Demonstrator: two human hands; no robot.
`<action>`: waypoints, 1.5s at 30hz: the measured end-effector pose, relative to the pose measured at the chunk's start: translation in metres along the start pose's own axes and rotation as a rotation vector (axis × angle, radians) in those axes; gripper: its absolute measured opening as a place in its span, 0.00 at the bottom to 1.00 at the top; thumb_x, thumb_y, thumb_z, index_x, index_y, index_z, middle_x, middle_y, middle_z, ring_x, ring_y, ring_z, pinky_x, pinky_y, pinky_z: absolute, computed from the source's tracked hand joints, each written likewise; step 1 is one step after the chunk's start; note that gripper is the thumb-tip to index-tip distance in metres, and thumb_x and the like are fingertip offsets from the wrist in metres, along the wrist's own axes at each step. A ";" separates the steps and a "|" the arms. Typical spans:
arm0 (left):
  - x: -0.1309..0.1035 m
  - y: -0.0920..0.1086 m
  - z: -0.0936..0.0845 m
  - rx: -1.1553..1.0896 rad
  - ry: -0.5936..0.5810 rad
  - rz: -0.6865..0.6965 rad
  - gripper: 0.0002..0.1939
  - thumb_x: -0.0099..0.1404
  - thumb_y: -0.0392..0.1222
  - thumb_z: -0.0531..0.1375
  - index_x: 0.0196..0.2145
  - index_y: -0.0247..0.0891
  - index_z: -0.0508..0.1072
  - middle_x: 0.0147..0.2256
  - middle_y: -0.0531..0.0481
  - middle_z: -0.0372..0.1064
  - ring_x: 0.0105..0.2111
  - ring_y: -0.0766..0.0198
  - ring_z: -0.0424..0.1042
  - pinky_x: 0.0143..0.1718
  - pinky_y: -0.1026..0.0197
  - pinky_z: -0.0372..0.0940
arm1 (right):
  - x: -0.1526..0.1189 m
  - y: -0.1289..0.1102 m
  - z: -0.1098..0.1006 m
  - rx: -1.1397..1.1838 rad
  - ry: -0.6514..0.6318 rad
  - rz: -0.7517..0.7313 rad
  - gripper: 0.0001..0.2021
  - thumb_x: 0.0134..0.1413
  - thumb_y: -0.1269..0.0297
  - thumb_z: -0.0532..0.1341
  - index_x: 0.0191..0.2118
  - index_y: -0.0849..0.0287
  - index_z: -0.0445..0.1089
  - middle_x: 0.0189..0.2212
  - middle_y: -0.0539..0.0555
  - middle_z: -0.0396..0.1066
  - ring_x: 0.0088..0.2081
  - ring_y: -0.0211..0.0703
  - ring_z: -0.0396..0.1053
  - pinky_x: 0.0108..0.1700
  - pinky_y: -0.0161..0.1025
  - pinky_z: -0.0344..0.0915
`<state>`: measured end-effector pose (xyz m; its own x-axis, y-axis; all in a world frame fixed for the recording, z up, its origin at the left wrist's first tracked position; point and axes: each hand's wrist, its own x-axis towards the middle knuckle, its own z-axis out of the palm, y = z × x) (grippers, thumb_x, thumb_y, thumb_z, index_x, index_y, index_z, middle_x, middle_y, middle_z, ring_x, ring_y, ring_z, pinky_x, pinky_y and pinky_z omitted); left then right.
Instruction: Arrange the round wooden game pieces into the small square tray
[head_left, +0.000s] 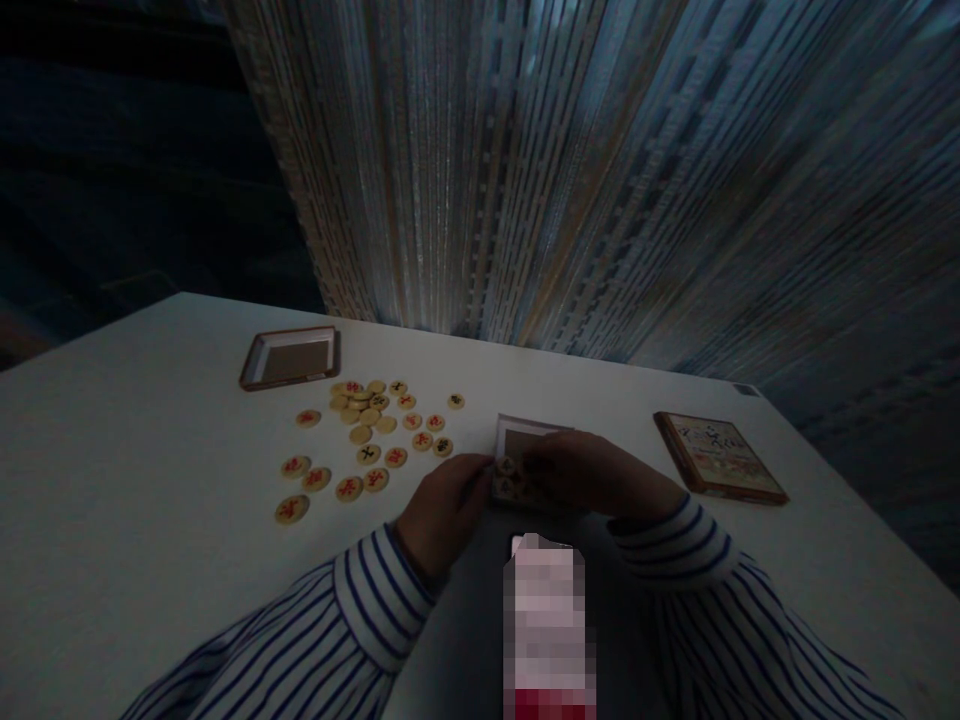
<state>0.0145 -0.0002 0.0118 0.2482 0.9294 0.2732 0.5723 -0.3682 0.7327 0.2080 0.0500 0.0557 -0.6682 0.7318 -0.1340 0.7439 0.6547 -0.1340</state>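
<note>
- Two striped sleeves (382,590) frame the near side of the grip, with a pixelated, phone-like object (549,610) between them, just nearer than the hands.
- Left hand (446,510): its fingertips are at the left side of a small open box (517,437); whether they clamp its wall, I cannot tell.
- Right hand (592,475): it curls over the box's right part, fingers bent down inside; I cannot tell whether they pinch anything.
- Between the two hands, inside the box, a few round boxed pieces (505,486) show near its left wall.
- Left of the grip and beyond the left hand, loose round pieces (396,457) with red or black characters lie scattered on a white table (187,430); the farther ones bunch in a heap, several plain side up.
- Right of the right hand, well apart, lies a flat box with a printed cover (720,452).
- Far left, past the heap, sits a shallow tray (300,358).
- Beyond everything hangs a string curtain (450,150).
</note>
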 end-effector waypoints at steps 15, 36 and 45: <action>-0.002 0.000 0.000 0.006 0.019 -0.008 0.13 0.60 0.38 0.54 0.42 0.35 0.69 0.38 0.44 0.72 0.39 0.59 0.70 0.40 0.56 0.66 | 0.000 -0.011 -0.022 0.048 0.614 0.243 0.13 0.54 0.68 0.50 0.41 0.62 0.70 0.36 0.57 0.72 0.38 0.42 0.68 0.41 0.36 0.61; -0.004 -0.001 -0.002 0.084 -0.048 0.097 0.16 0.57 0.35 0.56 0.44 0.35 0.67 0.42 0.42 0.71 0.43 0.57 0.69 0.43 0.53 0.65 | -0.005 0.009 -0.017 -0.159 0.093 0.354 0.14 0.55 0.69 0.49 0.36 0.59 0.71 0.37 0.57 0.71 0.40 0.43 0.67 0.39 0.36 0.58; -0.003 0.002 -0.005 0.073 0.121 0.128 0.05 0.56 0.36 0.56 0.32 0.37 0.70 0.32 0.47 0.71 0.34 0.61 0.70 0.37 0.58 0.66 | -0.002 0.002 -0.022 -0.115 0.362 0.398 0.15 0.56 0.66 0.49 0.43 0.60 0.69 0.40 0.56 0.72 0.42 0.42 0.67 0.42 0.35 0.59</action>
<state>0.0110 -0.0037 0.0152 0.2294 0.8695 0.4375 0.5986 -0.4804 0.6410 0.2110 0.0541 0.0770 -0.3038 0.9323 0.1964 0.9484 0.3156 -0.0310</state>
